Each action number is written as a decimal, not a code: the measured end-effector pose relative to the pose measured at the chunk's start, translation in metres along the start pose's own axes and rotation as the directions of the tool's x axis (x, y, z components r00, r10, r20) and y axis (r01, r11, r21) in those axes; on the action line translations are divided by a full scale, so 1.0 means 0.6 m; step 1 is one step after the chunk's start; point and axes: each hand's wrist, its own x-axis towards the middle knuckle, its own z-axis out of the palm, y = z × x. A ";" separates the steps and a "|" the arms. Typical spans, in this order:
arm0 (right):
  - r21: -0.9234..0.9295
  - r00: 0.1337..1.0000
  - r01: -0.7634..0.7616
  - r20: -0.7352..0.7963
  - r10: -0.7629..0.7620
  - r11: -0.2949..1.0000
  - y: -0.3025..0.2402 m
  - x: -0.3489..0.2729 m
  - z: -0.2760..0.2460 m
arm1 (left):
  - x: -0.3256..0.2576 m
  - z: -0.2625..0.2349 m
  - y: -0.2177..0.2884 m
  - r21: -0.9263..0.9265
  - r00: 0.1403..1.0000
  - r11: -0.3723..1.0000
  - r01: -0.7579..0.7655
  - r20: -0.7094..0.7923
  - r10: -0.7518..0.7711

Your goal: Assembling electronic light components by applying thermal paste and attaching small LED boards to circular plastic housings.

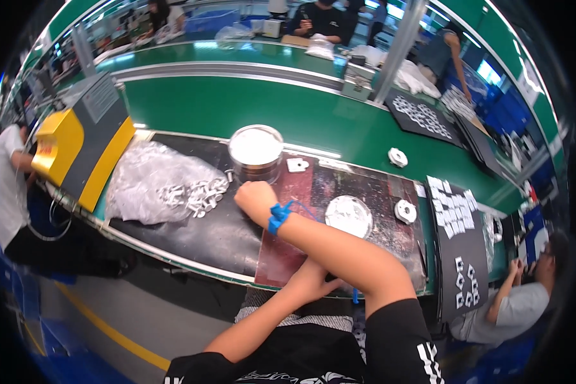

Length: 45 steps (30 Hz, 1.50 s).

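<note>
My right hand (256,201), with a blue strap (279,216) on its wrist, reaches across to the left, closed, its fingertips hidden. It is just in front of a round tin (257,171) with white contents. To its left, small white parts (205,196) spill beside a clear plastic bag (141,173). My left hand (310,281) is low at the bench's front edge, beneath my right forearm, its fingers mostly hidden. A white square piece (297,166) lies right of the tin. A round dish (349,217) of white material sits beyond my right forearm.
A yellow and grey machine (86,144) stands on the left. White round pieces (405,211) lie on the right. Black boards (451,256) carry rows of white parts at the right edge. Other people work across the bench and on both sides.
</note>
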 end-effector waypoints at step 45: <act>0.688 0.838 -0.284 -0.159 0.522 0.667 0.249 -0.489 -0.062 | 0.004 -0.003 0.031 0.235 0.998 0.972 -0.028 -0.040 0.038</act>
